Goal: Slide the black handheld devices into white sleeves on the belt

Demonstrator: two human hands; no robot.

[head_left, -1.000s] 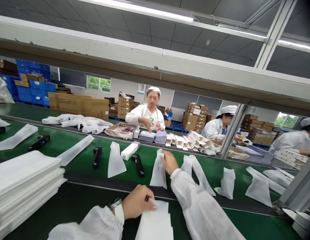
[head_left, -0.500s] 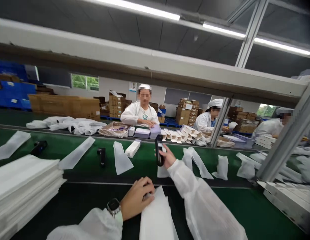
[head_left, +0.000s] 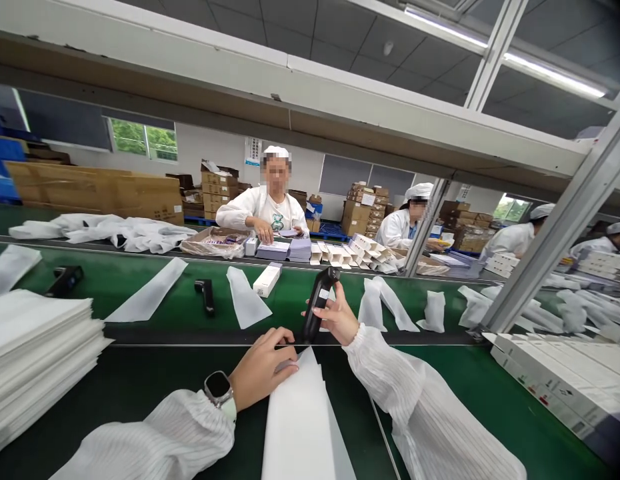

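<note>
My right hand [head_left: 341, 316] is wrapped round a black handheld device [head_left: 319, 301] with an angled head and a small pale label. It holds the device tilted over the near edge of the green belt. Lower and to the left, my left hand [head_left: 265, 367] is closed at the upper end of a white foam sleeve [head_left: 297, 407], thumb on its top edge and fingers curled. The sleeve tops a small pile lying lengthwise in front of me. The device's lower end is just above the sleeve's mouth, apart from it.
A tall stack of white foam sheets [head_left: 35, 353] stands at left. On the green belt [head_left: 165, 327] lie black devices [head_left: 205, 297], loose sleeves [head_left: 247, 298] and a white box [head_left: 267, 280]. White cartons [head_left: 565, 380] sit at right, beside a metal post [head_left: 550, 233]. Co-workers [head_left: 270, 207] work opposite.
The device in my right hand has come nearer and lower, its top now leaning right. My left hand stays at the sleeve's end. The whole view has shifted slightly.
</note>
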